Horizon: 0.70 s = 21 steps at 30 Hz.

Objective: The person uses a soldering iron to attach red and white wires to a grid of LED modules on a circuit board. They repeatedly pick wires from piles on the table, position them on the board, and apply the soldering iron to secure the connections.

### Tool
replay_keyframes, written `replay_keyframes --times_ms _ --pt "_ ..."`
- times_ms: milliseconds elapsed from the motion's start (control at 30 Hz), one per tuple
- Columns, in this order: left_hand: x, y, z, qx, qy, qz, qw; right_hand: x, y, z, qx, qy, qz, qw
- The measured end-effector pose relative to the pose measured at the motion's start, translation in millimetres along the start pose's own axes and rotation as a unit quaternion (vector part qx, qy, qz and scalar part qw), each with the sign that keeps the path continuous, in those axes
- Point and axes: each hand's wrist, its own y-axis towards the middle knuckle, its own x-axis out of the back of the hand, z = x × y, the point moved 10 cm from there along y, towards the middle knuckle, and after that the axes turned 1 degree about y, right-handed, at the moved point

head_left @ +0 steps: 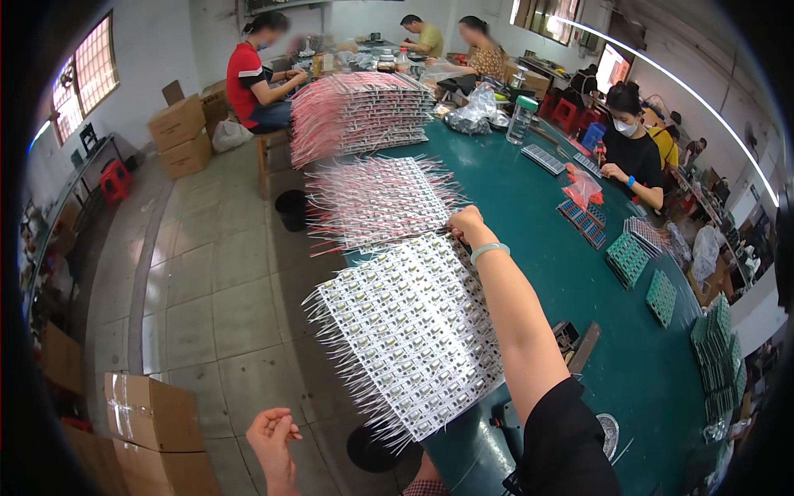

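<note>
The right hand [466, 223] is curled at the nearest circuit-board panel [405, 331], its grip unclear; the left hand [275, 431] is held half-open.

A red stool [116, 178] and cardboard boxes [153, 413] stand on the tiled floor [190, 326]; a clear jar [519, 128] with a green lid [526, 102] is on the table [571, 273].

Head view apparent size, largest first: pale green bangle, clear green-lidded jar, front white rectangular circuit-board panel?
1. Front white circuit-board panel
2. Clear green-lidded jar
3. Pale green bangle
Picture size only.
</note>
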Motion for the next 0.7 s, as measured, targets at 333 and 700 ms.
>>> replay_keyframes --times_ms 333,700 --pt "-12 4 -7 -0.007 -0.006 0.016 1.0 16 -2 11 -0.027 0.183 -0.105 0.977" --pt "-151 24 -50 0.079 -0.328 0.309 0.889 32 -125 133 0.209 0.35 -0.177 0.896"
